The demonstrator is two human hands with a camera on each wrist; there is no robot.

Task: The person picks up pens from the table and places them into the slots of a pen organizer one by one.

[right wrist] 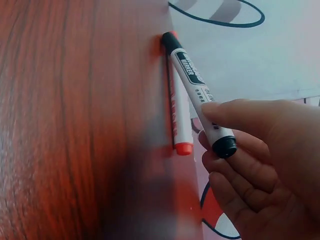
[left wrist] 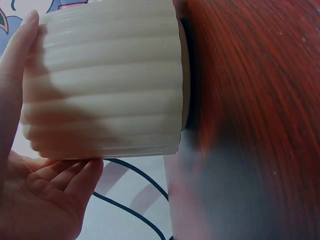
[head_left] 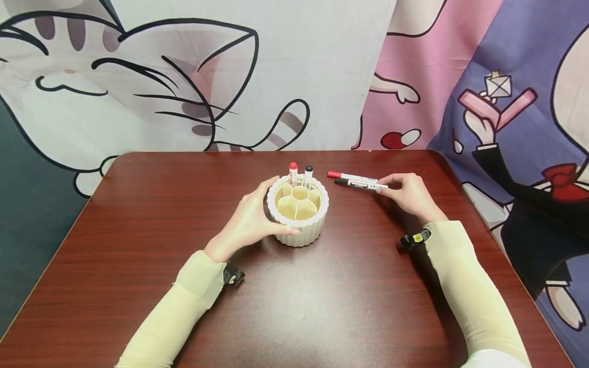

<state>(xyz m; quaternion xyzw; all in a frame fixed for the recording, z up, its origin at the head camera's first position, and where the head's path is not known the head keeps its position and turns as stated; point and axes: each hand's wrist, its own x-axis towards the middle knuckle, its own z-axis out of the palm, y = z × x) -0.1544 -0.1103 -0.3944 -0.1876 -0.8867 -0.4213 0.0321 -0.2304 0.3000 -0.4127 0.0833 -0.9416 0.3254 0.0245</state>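
Observation:
My left hand [head_left: 250, 217] grips a cream, ribbed pen holder [head_left: 301, 232] from its left side, thumb across the front and fingers round the back. Inside, the holder is divided into several compartments. A red-capped marker [head_left: 293, 174] and a black-capped marker [head_left: 308, 176] stand upright at its back. To the right, my right hand [head_left: 409, 194] pinches a black marker [right wrist: 192, 75] near its tail end between thumb and fingers. Just behind that one, a red marker [right wrist: 181, 107] lies on the table, partly covered by the black marker in the right wrist view.
Everything stands on a dark reddish-brown wooden table [head_left: 152, 230]. A cloth with cartoon cats [head_left: 322, 61] hangs right behind the table's far edge and along its right side. Each wrist carries a small black camera [head_left: 233, 275].

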